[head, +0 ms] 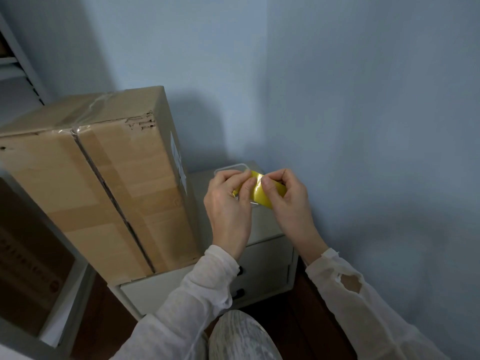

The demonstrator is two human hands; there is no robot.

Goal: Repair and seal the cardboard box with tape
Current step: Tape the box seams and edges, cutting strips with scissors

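A tall brown cardboard box [104,178] stands on a low white drawer cabinet [262,266], its two flaps meeting along a dark open seam, with old clear tape and a torn edge near the top. To its right I hold a yellow roll of tape [261,194] in front of me. My left hand [228,203] pinches it at the left side, and my right hand [288,198] grips it from the right, thumb pressed on the shiny tape surface. Part of the roll is hidden behind my fingers.
A clear plastic container [233,167] lies on the cabinet top behind my hands. A blue wall stands close behind and to the right. Another brown box [26,268] sits in a white shelf at the lower left. My knee [241,336] is below.
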